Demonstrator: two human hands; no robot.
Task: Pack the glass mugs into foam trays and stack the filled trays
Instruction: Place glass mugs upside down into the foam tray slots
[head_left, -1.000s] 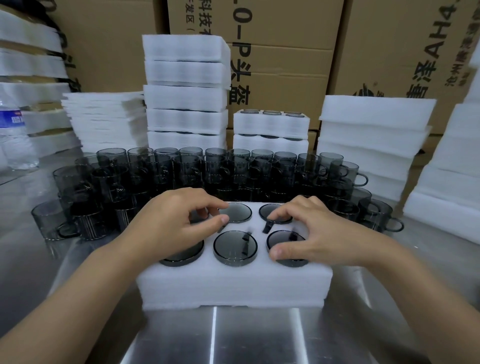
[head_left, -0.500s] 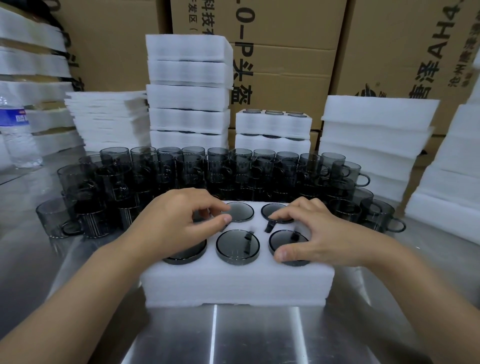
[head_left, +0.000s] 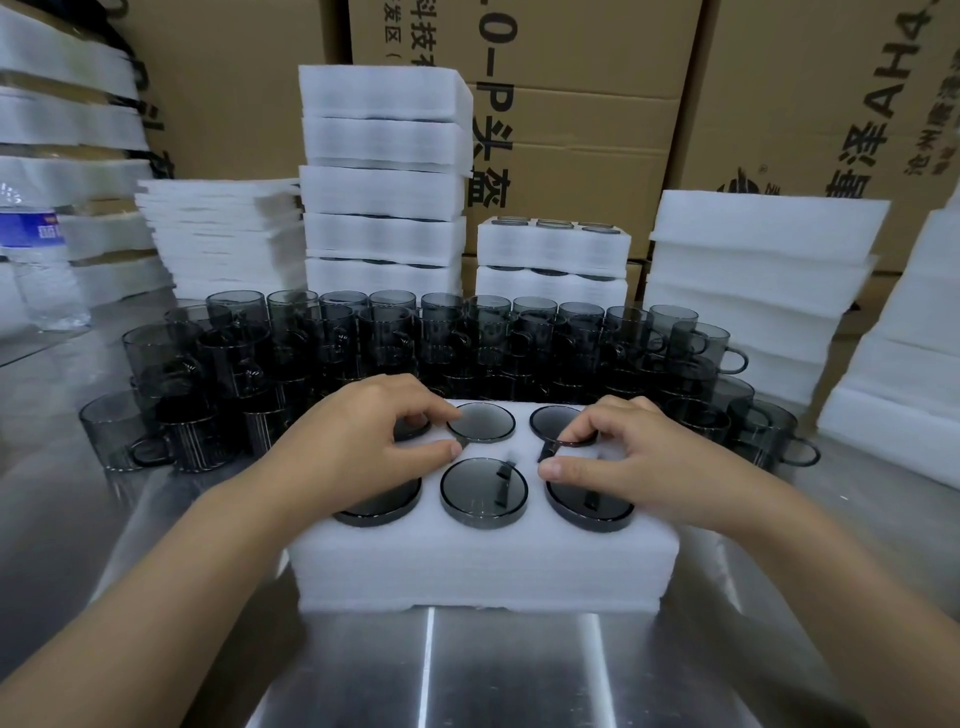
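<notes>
Little moved — both hands (head_left: 363, 441) (head_left: 623, 462) still half-curled, apparently pressing six mugs (head_left: 484, 492) — one tray (head_left: 483, 571).

The left hand (head_left: 363, 447) covers most of two mugs in the foam tray (head_left: 483, 566); the right hand (head_left: 618, 462) hides part of two more. Beyond the fingers, crowded loose mugs (head_left: 467, 343) overlap, uncountable.
</notes>
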